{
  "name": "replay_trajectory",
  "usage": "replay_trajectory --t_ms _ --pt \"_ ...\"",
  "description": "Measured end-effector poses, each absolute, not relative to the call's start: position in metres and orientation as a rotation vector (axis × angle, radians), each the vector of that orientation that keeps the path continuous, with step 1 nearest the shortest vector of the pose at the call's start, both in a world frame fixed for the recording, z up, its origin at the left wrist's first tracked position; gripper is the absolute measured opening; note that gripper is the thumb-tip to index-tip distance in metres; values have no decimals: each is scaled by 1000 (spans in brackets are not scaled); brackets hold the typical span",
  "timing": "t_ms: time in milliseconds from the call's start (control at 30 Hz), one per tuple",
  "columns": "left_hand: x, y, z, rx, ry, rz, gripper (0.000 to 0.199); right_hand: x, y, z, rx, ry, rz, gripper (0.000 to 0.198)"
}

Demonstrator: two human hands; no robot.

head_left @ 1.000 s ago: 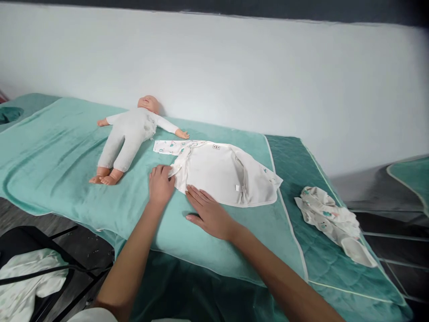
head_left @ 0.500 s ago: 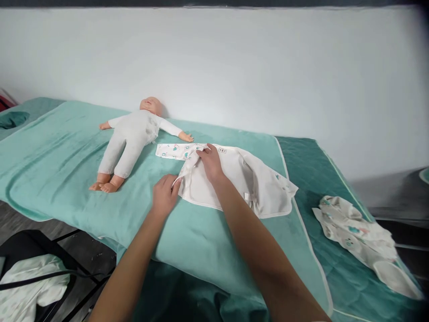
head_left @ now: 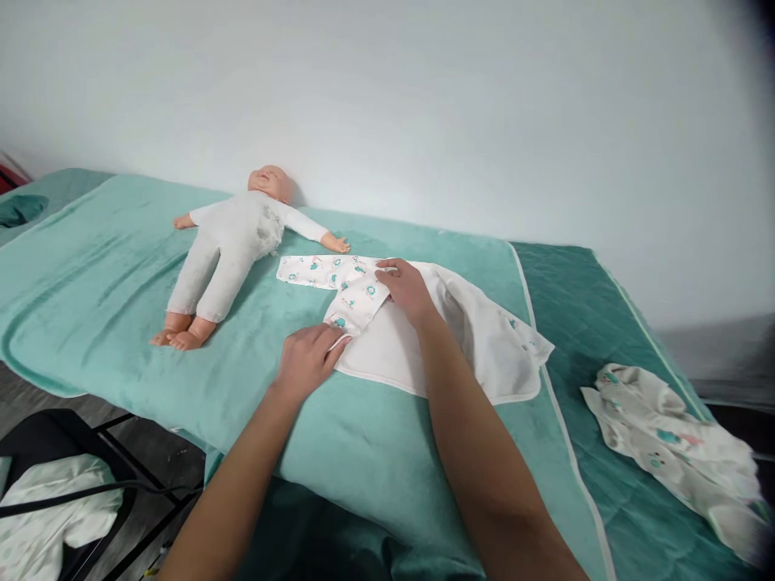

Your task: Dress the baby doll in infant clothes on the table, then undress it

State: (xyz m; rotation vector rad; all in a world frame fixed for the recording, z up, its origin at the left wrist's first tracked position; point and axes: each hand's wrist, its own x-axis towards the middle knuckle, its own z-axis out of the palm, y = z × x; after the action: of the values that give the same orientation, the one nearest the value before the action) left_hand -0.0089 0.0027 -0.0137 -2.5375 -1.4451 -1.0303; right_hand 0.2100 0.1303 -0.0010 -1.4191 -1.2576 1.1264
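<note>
A white baby shirt with green and pink prints lies spread open, its plain inner side up over the right part. Its left front panel is folded over to the right, showing the print. My left hand pinches the lower edge of that panel between thumb and fingers. Higher up, my right hand grips the panel's inner edge near the neckline; its fingertips are partly hidden. Left of the shirt a baby doll in a white body lies on its back, one arm stretched toward the printed sleeve.
A light green blanket covers the bed, with a darker green quilted cover beneath at right. Crumpled printed baby clothing lies at the right edge. A black chair holding white cloth stands lower left. Behind is a white wall.
The shirt's left front panel has been turned over to the right, so its printed side now shows. Both hands have moved slightly right with it. The view has shifted a little.
</note>
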Motion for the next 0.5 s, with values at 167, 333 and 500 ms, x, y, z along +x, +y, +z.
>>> replay_trajectory --t_ms 167,333,500 --pt "-9 3 -14 -2478 -1768 -1235 31 204 127 5 -1154 -1033 1311 35" --pt "-20 12 -17 -1662 -2227 -1689 20 185 123 6 -880 -1217 1398 46" --pt "-16 11 -14 -1905 -1872 -1424 20 169 120 -6 -1010 -1623 1157 47"
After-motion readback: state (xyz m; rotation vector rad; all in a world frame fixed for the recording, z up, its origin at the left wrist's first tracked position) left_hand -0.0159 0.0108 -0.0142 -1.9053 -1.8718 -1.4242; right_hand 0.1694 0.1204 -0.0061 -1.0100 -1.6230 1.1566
